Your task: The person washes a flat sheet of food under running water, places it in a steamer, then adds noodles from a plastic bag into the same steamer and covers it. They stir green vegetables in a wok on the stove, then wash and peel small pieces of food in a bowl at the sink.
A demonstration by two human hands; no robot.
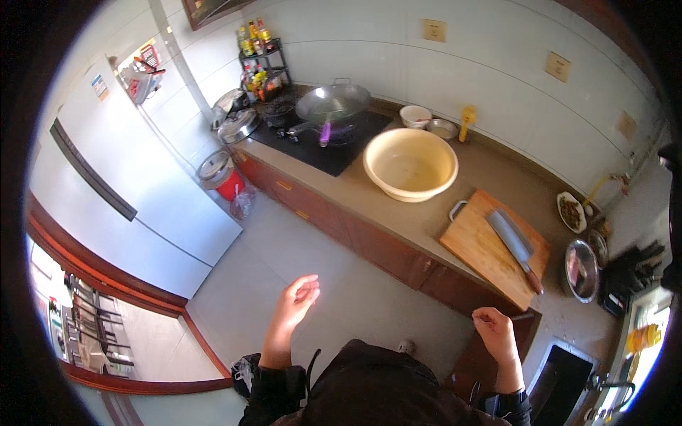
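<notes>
Over the floor, my left hand (299, 299) is raised with its fingers loosely curled and nothing in it. My right hand (493, 329) hangs in front of the counter's near edge, fingers bent, its palm side partly hidden; I see no object in it. Closest to it is a wooden cutting board (469, 234), on which a cleaver (509, 234) lies with its wooden handle towards me. Left of the board stands a large cream plastic basin (410, 165) with nothing visible inside. A wok (333, 104) with a purple-handled utensil (325, 133) rests on the black cooktop (341, 154).
At the right are a metal bowl (581, 270) with contents, a plate of food (570, 212), a knife block (615, 298) and a sink (562, 383). A white bowl (415, 116) stands behind the basin. A refrigerator (133, 175) and a red bin (230, 183) are at left.
</notes>
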